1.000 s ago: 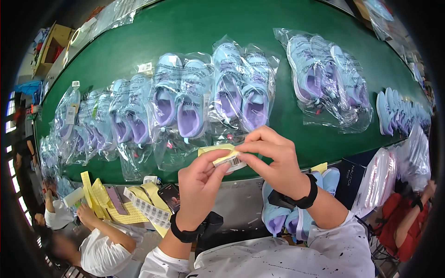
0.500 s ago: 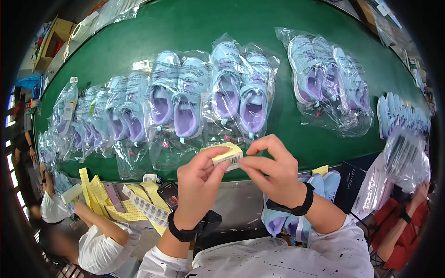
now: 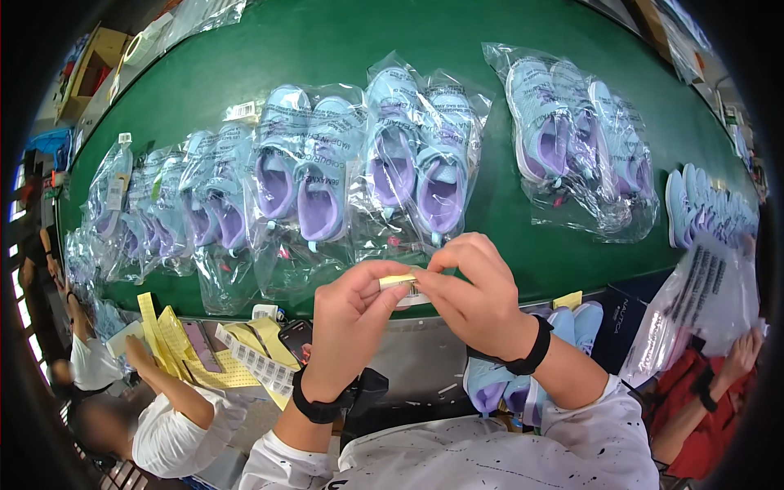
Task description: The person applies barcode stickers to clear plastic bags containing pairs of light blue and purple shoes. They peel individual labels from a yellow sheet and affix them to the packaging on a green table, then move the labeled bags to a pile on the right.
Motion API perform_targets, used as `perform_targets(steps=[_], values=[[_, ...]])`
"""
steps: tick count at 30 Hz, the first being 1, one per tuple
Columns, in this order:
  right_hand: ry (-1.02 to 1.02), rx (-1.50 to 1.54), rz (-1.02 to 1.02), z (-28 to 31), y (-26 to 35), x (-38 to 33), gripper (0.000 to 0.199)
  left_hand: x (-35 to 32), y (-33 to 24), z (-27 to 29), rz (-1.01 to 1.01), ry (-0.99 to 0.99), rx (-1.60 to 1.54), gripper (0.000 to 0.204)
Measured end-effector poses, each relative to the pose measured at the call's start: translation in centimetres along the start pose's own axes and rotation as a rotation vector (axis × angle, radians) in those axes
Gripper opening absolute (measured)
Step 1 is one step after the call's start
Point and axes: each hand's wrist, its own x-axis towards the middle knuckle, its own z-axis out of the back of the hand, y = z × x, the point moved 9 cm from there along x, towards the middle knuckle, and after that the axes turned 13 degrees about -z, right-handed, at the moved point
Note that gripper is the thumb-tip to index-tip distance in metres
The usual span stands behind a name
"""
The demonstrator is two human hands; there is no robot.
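Left hand (image 3: 349,320) pinches yellow-and-white sticker strip (image 3: 395,282); right hand (image 3: 478,304) pinches its right end, fingers narrow. Best keep strip taut, fingertips at edges, no creasing.

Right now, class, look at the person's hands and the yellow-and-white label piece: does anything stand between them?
Nothing visible does. The left hand and the right hand both have fingertips on the label piece. The bagged shoes lie beyond the hands on the green table, not between.
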Motion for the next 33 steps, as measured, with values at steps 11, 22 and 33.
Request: perform_targets(steps=[11, 22, 33], values=[[-0.058, -0.133, 0.068, 0.3, 0.4, -1.2, 0.034, 0.6, -0.5, -0.6, -0.029, -0.079, -0.12, 0.021], [0.024, 0.094, -0.152, 0.3, -2.8, -0.3, 0.018, 0.6, 0.7, -2.8, -0.012, 0.042, -0.099, 0.035], [-0.013, 0.233, -0.192, 2.7, -3.7, 0.7, 0.013, 1.1, 1.9, -2.2, -0.008, -0.03, 0.069, 0.041]])
